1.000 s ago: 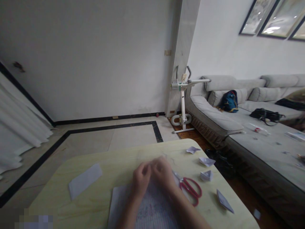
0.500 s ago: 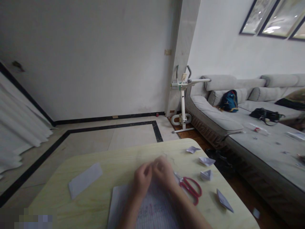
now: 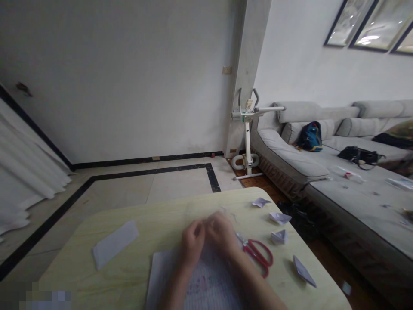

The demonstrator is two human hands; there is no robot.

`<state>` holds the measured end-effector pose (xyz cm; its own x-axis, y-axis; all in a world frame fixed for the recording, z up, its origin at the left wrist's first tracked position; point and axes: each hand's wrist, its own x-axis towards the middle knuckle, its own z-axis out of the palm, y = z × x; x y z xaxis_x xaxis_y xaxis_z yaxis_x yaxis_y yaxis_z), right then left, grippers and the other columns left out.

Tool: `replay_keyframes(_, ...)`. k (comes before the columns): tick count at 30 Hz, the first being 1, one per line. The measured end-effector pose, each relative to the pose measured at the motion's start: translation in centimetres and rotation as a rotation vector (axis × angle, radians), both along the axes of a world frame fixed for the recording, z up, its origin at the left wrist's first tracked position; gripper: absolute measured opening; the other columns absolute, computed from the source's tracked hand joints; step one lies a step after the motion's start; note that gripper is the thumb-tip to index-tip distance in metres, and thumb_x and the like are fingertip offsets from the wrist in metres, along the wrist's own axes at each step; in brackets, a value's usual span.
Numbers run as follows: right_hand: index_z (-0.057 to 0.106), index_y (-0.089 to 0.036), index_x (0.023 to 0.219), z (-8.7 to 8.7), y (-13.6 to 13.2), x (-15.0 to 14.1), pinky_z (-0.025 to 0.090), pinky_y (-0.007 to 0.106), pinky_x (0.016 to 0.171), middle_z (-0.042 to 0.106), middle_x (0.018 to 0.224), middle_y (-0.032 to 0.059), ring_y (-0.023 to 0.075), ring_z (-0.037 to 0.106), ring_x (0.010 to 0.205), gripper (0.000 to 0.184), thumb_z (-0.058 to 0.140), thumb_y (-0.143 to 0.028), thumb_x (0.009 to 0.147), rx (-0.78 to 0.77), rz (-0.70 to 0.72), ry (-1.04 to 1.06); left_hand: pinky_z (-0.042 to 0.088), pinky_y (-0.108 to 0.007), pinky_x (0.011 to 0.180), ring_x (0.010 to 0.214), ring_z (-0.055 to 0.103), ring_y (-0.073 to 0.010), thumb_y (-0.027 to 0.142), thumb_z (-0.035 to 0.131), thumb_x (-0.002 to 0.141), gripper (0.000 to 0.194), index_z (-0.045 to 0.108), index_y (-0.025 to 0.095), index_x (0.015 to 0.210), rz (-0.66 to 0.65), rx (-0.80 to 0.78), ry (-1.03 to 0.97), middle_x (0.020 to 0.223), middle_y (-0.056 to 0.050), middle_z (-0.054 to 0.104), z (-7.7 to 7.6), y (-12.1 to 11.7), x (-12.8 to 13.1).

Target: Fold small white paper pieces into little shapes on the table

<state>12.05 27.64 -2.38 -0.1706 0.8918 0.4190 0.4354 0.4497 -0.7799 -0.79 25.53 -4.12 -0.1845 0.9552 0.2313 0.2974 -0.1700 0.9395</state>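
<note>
Fingertip to fingertip, my left hand [image 3: 193,241] and my right hand [image 3: 221,232] meet above the far end of a lined sheet with writing [image 3: 206,284]. Both are closed in a pinch; what lies between the fingers is hidden and blurred. Just right of my right hand are scissors with red handles [image 3: 258,254], lying on the table. Several small folded paper pieces line the table's right side, among them a boat-like one [image 3: 280,218] and a narrow one [image 3: 303,271].
A white paper strip [image 3: 115,244] lies on the left of the pale wooden table [image 3: 148,228]. Beyond the table's right edge stands a grey sofa [image 3: 355,206] with a blue backpack [image 3: 310,137] and a black bag [image 3: 359,156]. A white exercise machine [image 3: 248,137] stands by the wall.
My hands stay pressed together in nearly the same spot, with only a slight shift of the fingers. The scissors and papers have not moved.
</note>
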Motion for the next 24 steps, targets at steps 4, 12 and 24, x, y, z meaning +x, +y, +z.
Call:
replay_keyframes(4,0.063,-0.019,0.079,-0.23,0.2,0.11,0.04,0.024,0.061,0.061,0.078,0.0024,0.0142,0.054,0.067,0.008,0.059,-0.013,0.076,0.04,0.041,-0.062,0.056,-0.032,0.076,0.082,0.07,-0.0227,0.033,0.053,0.084,0.026,0.072,0.017,0.092,0.004,0.012,-0.023,0.089,-0.008,0.075,0.22,-0.04,0.04)
replay_keyframes(12,0.066,-0.02,0.084,-0.2,0.33,0.39,0.041,0.023,0.062,0.064,0.08,0.0033,0.014,0.058,0.069,0.01,0.06,-0.015,0.079,0.062,0.029,-0.19,0.055,-0.03,0.072,0.082,0.069,-0.0225,0.037,0.053,0.084,0.03,0.072,0.015,0.093,-0.007,-0.029,-0.111,0.09,-0.009,0.074,0.62,-0.13,0.06)
replay_keyframes(24,0.064,-0.021,0.085,-0.66,0.46,0.29,0.042,0.023,0.062,0.062,0.082,0.003,0.0144,0.057,0.071,0.009,0.061,-0.016,0.078,0.052,0.069,-0.186,0.054,-0.03,0.074,0.081,0.068,-0.022,0.034,0.055,0.082,0.025,0.071,0.016,0.089,0.027,-0.013,-0.125,0.087,-0.007,0.074,0.6,-0.06,0.03)
